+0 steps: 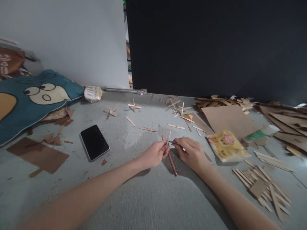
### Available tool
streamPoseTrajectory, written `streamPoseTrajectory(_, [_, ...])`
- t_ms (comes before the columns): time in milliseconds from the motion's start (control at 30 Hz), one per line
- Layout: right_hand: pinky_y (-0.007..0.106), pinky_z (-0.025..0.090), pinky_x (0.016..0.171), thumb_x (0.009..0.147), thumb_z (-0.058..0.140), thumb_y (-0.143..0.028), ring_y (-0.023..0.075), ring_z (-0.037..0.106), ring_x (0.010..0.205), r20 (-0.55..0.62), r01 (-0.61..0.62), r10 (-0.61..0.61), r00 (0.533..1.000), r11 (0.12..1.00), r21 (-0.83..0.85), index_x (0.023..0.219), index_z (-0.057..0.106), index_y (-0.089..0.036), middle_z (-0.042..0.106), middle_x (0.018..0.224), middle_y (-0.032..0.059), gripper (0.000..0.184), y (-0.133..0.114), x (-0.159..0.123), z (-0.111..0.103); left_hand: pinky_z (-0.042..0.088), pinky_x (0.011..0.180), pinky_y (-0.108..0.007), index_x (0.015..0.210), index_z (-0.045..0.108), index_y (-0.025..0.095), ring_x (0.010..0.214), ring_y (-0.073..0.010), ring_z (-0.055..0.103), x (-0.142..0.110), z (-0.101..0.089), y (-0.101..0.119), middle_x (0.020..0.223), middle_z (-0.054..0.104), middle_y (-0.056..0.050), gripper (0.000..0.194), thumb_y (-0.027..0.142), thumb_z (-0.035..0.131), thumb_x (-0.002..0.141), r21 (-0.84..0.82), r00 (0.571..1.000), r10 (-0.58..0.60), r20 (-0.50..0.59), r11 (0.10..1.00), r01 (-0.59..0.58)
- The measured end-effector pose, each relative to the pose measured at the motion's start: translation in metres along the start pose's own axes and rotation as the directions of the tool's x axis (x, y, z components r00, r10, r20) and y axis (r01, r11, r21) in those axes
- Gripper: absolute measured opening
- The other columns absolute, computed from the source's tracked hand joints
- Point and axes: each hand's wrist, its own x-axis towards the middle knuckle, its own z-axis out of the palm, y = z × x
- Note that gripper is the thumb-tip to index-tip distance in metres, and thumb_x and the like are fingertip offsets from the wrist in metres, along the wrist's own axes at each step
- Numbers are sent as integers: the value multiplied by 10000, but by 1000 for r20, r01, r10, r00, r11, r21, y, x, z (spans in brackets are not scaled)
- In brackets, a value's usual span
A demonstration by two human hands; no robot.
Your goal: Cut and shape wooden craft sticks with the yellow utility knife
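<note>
My left hand is closed, pinching a small wooden craft stick that points up and away from me. In my right hand, thumb and fingers grip a thin dark tool; its kind is too small to make out. Its tip meets the craft stick beside my left fingertips. Under and between both hands, a red pencil-like rod lies on the table. Just beyond are loose craft sticks and sticks joined into crosses.
A phone and cut cardboard lie left, near a blue cushion. On the right are a yellow tissue pack, a green-and-white tube, and a pile of craft sticks. A black panel stands behind.
</note>
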Motion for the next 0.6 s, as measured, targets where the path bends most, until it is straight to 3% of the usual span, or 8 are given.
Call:
streamPoseTrajectory(167, [299, 459, 646, 1049, 550, -173, 180, 621, 645, -13, 20, -20, 1000, 1000, -19, 949, 652, -207, 686, 740, 40, 147, -2, 2, -2, 252, 551, -255, 754, 403, 224, 536, -105, 288, 2, 1, -4, 616, 364, 73, 372, 447, 409, 1051, -20, 1000, -7, -3, 1000, 7])
streamPoseTrajectory(333, [286, 468, 648, 1049, 544, -173, 177, 614, 647, -30, 28, -27, 999, 999, 15, 944, 637, -198, 673, 737, 41, 143, 0, 2, 0, 234, 551, -252, 748, 394, 225, 531, -105, 271, 2, 0, -8, 592, 336, 79, 359, 443, 431, 1030, -87, 999, 37, 28, 996, -34])
streamPoseTrajectory(600, [269, 439, 627, 1063, 485, -210, 179, 628, 634, 83, -77, 76, 994, 997, 13, 912, 621, -210, 672, 723, 34, 204, -1, 2, -2, 235, 553, -256, 779, 394, 230, 549, -100, 270, 5, 3, -14, 647, 319, 82, 540, 740, 464, 943, -92, 1000, 23, -13, 995, -24])
